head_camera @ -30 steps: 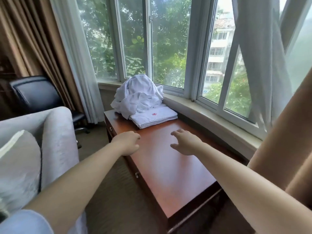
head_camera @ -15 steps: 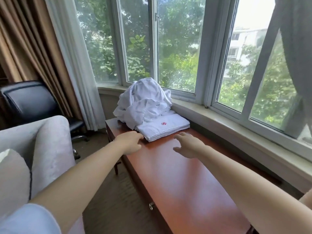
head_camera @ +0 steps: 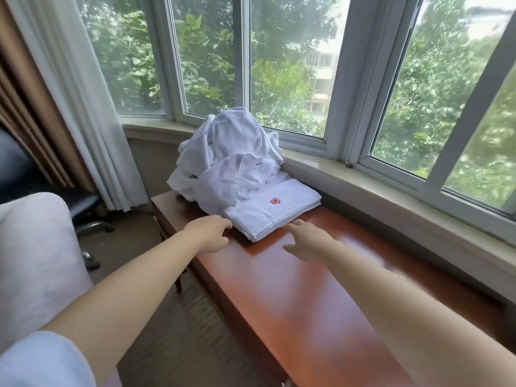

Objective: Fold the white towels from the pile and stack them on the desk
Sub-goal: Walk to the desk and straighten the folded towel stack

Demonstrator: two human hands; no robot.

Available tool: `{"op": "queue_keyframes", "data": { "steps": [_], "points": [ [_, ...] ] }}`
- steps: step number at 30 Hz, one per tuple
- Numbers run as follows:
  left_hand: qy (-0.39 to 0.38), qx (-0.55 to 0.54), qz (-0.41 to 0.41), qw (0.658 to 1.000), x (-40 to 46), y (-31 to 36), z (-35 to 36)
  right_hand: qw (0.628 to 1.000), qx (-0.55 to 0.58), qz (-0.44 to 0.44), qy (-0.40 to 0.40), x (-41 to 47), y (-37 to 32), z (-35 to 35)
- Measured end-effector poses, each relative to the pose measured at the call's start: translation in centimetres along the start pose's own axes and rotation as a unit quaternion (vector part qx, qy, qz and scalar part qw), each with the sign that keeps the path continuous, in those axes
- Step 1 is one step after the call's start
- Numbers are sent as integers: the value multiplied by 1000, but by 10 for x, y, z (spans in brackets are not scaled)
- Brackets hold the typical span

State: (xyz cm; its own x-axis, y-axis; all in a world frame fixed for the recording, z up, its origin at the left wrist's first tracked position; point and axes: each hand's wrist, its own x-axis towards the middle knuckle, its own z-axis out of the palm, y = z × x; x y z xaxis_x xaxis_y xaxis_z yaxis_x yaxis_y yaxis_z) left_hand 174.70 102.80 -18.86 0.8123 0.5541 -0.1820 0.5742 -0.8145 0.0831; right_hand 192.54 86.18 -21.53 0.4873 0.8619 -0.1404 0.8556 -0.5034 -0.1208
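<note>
1. Head view: left hand (head_camera: 208,233) loosely curled, holding nothing, just beside folded towels (head_camera: 275,209) at the worktop (head_camera: 301,297) far end; right hand (head_camera: 307,241) spread, empty, near their front edge.
2. Crumpled pile (head_camera: 229,160) heaped behind, draping onto the folded stack.
3. Risk: tugging a draped towel could drag the stack askew or off the far-left corner.

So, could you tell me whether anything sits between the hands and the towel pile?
Only the folded stack does: it lies on the desk right in front of the pile, which partly drapes over it. The left hand and right hand are at its near edge; reaching over it looks easy.
</note>
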Motion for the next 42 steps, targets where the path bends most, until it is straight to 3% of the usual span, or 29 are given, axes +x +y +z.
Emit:
{"op": "queue_keyframes", "data": {
  "steps": [20,30,35,42],
  "points": [
    [-129,35,51,990,268,-22,57,991,97,33,-86,221,47,83],
    [-169,61,98,979,322,-27,99,969,219,89,-77,247,43,124],
    [-151,78,141,975,327,-31,111,973,181,120,-73,239,23,150],
    [-156,109,216,958,349,-37,111,943,236,225,-60,242,-1,153]
  ]
}}
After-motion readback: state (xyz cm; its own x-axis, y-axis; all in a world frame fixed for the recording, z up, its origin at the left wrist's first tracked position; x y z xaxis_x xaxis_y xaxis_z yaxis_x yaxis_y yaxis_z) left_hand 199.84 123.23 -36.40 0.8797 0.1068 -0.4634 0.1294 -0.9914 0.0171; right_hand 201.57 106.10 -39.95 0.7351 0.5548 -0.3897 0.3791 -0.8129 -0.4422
